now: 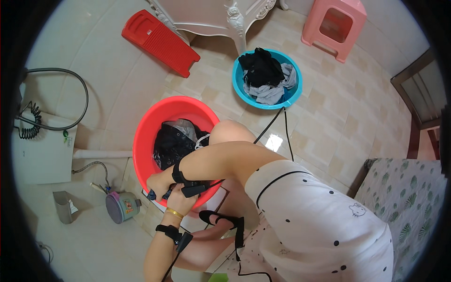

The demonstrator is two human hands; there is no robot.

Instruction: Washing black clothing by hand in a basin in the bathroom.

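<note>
A large red basin (pixel 141 136) stands on the floor in front of me. Dark patterned clothing (pixel 171 146) with a grey part and a white cord lies inside it. At the basin's near left rim, my right hand (pixel 160 182) is closed on a dark patterned garment (pixel 151 195), a bit of which shows beside its fingers. Next to it, under my right wrist, my left hand (pixel 182 199) is closed around the same dark cloth; its fingers are partly hidden. Both wrists carry black straps with small devices, and a gold bracelet circles the left one.
A blue basin (pixel 237 87) of black and grey clothes sits farther off. A red washboard (pixel 162 43) leans at the wall, and a pink stool (pixel 310 28) stands far right. Left are a lidded bucket (pixel 123 207), a grey bin (pixel 61 207) and hoses. Black cables trail from my wrists.
</note>
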